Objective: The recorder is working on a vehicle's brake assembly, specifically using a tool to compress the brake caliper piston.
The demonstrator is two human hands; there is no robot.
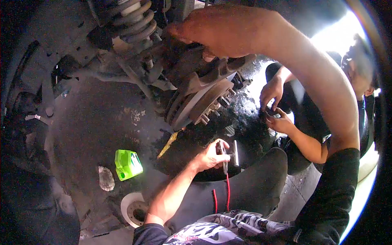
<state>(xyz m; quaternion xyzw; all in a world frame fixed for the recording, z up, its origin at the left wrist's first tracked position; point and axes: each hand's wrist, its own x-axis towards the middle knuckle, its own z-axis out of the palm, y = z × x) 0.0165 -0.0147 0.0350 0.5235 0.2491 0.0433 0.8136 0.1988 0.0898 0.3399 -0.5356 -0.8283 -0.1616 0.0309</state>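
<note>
My left hand [213,156] is closed on a metal tool with two flat plates [235,153] joined by a short stem, held below the wheel hub. My right hand [196,30] reaches up and across to the dark parts beside the coil spring [136,20]. Its fingers curl in there, and what they grip is hidden in shadow. Between my hands sits the exposed brake disc [185,112] with its hub and protruding wheel studs [212,110].
A co-worker's hands [274,108] hold a small dark part at the right. On the dirty floor lie a green plastic container [128,164], a greyish lump [106,179], a yellow strip-like object [168,144] and a loose disc [128,204]. Suspension arms [134,77] cross the upper left.
</note>
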